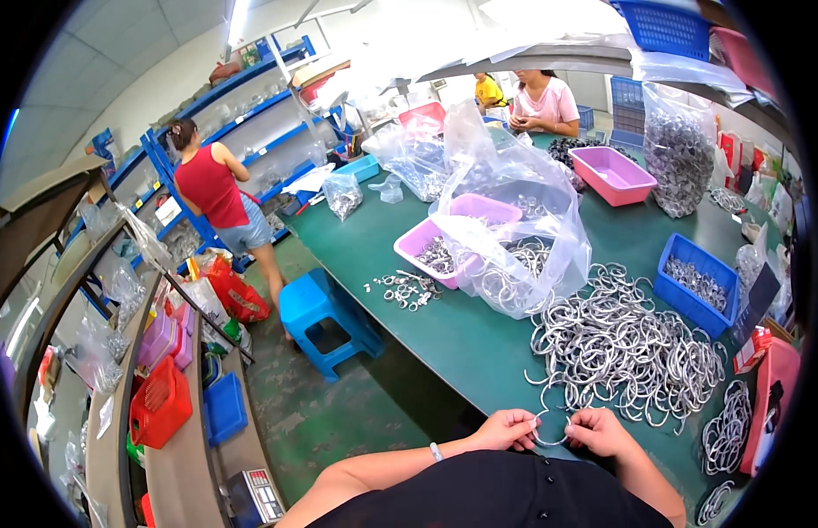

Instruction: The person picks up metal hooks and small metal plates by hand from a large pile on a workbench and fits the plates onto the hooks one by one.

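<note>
Two bare hands working at a green-topped table (462, 356). The left hand (507, 429) pinches, between thumb and fingertips, the left side of a thin, curved, silver-coloured metal ring (550, 443); the right hand (600, 431) pinches its right side, so that the ring spans the gap between the two sets of fingers, its near curve turned toward the wearer's black buttoned garment (506, 493). Whether the two ends of the ring meet cannot be told. Just beyond the fingers and spreading to their right lies a broad heap of similar silver-coloured metal rings (624, 348). Farther beyond the fingertips stands a large, clear plastic bag (550, 216) with more rings at its base; to its left, a lilac rectangular plastic tray (444, 280) contains small grey metal pieces, with a loose scatter of small silver-coloured parts (409, 290) beside it. Beyond and to the right of the right fingers sits a blue rectangular plastic basket (684, 305) of small metal parts. Well to the left of the left fingers, a blue plastic stool (314, 304) stands on the floor.
</note>
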`<action>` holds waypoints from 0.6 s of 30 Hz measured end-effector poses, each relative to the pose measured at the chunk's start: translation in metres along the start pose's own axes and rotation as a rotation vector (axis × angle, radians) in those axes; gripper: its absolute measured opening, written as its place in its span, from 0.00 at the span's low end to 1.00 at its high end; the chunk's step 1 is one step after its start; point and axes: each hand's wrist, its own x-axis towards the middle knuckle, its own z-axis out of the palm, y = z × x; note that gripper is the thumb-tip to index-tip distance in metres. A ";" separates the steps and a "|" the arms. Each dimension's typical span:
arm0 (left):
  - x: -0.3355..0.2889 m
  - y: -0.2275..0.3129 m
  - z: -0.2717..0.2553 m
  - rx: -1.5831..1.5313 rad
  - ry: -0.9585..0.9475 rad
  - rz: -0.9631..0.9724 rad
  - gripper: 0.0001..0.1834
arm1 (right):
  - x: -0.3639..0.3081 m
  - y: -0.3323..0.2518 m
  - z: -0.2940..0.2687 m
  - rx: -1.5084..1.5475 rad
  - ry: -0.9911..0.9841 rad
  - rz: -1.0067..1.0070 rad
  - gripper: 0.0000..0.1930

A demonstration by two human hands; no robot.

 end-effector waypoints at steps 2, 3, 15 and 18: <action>-0.002 0.001 0.000 -0.006 0.006 -0.014 0.12 | 0.000 -0.003 0.002 0.001 0.002 0.014 0.07; -0.002 0.002 0.000 -0.016 0.003 -0.016 0.12 | 0.000 -0.003 0.002 0.003 0.003 0.013 0.06; -0.007 -0.001 0.001 -0.034 0.039 0.061 0.11 | -0.016 -0.039 0.008 -0.646 0.190 -0.342 0.09; -0.010 0.000 0.001 -0.143 0.062 0.056 0.11 | -0.036 -0.084 0.005 -0.974 0.324 -0.434 0.12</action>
